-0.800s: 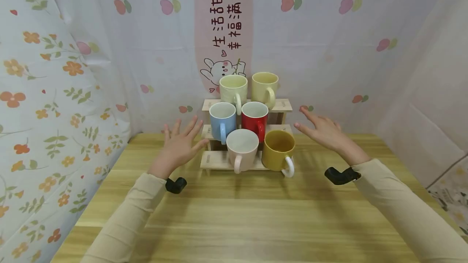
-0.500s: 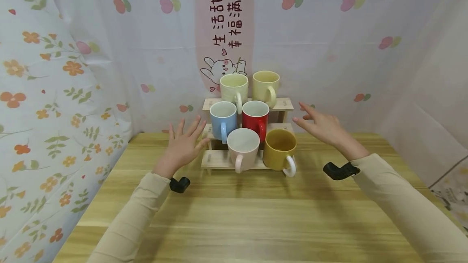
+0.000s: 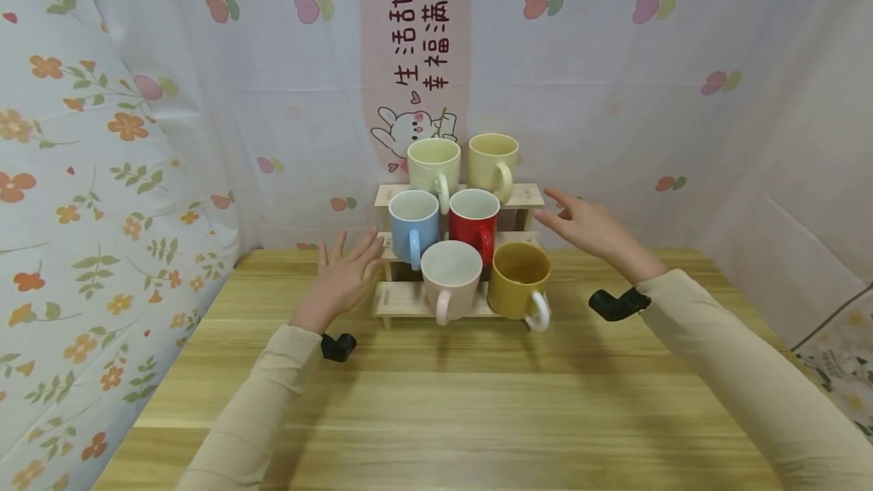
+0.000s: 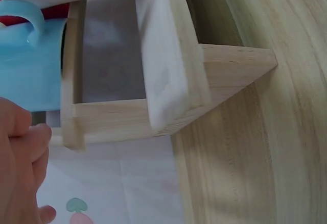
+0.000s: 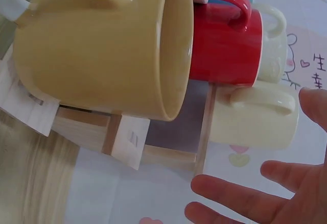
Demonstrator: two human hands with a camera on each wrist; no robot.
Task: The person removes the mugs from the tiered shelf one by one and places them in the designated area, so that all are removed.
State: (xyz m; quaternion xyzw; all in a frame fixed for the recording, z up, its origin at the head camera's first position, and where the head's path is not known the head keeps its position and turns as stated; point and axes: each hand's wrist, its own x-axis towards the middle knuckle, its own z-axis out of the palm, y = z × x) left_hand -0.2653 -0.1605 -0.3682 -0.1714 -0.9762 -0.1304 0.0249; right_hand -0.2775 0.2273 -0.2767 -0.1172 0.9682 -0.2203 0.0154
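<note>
A three-step wooden rack [image 3: 398, 300] carries several mugs. On its top step stand a pale green mug [image 3: 434, 161] and a pale yellow mug [image 3: 492, 165]. The middle step bears a light blue mug [image 3: 414, 226] and a red mug [image 3: 472, 222]. At the front are a pale pink mug [image 3: 452, 279] and a mustard mug [image 3: 516, 283] with a white handle. My left hand [image 3: 339, 279], fingers spread, is at the rack's left side near the blue mug [image 4: 30, 66]. My right hand [image 3: 592, 229] reaches toward the top step's right end, fingers extended, holding nothing.
The rack stands at the back of a wooden table [image 3: 436, 415], before a printed cloth [image 3: 293, 97]. A flowered cloth [image 3: 89, 211] hangs along the left side. Black wrist mounts [image 3: 617, 304] sit under both wrists.
My right hand has moved left toward the rack's upper step. The left hand has shifted slightly right, closer to the middle step. The mugs stay in place on the rack.
</note>
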